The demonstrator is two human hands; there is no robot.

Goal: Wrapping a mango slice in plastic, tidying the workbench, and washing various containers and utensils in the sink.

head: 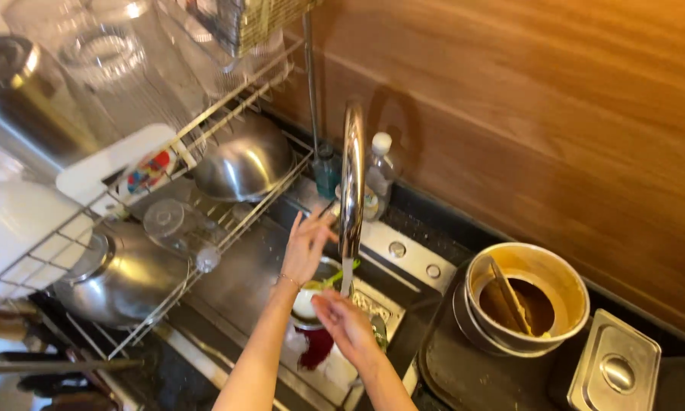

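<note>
Both of my hands work over the sink point(243, 281): my left hand point(308, 247), fingers spread, steadies the bowl point(312, 301) under the tap point(351, 183); my right hand point(342, 320), nearer me, cups its front rim; grip unclear.

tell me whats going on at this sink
A person is washing up at a steel sink. Both bare hands are under the tall chrome tap: the left hand is raised by the spout with fingers spread, and the right hand is over a small white bowl in the basin. Whether either hand grips anything is unclear. Metal bowls sit in the wire rack on the left; a dirty yellow-stained pot with a utensil in it stands on the right.
</note>
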